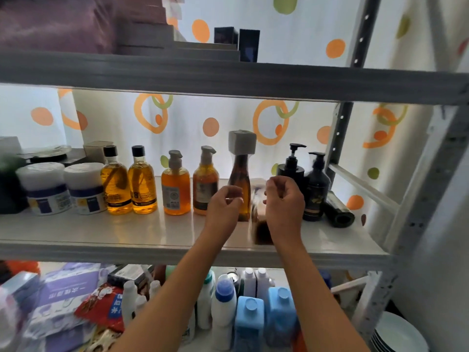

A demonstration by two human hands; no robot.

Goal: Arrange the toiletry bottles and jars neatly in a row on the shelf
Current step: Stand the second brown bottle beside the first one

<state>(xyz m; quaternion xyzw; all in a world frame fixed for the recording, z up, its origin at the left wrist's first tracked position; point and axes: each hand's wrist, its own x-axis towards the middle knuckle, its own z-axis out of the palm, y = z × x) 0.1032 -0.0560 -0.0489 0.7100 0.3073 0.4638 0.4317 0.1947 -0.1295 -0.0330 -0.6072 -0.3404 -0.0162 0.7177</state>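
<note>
On the white shelf (pixel 101 232) a row runs left to right: two white jars (pixel 63 189), two amber bottles with black caps (pixel 129 184), two orange pump bottles (pixel 190 184), a tall brown bottle with a grey square cap (pixel 241 174) and two black pump bottles (pixel 304 184). A blurred brown bottle (pixel 258 219) stands nearer the front edge, between my hands. My left hand (pixel 224 201) hovers in front of the tall brown bottle, fingers curled and pinched on nothing visible. My right hand (pixel 285 199) is curled beside the blurred bottle; contact is unclear.
A black roll (pixel 338 212) lies on its side at the shelf's right end. A dark container and a glass dish (pixel 48 151) sit at the far left. The grey upper shelf beam (pixel 228 77) is close overhead. Below are white and blue bottles (pixel 248 313) and packets; plates (pixel 398 336) sit at lower right.
</note>
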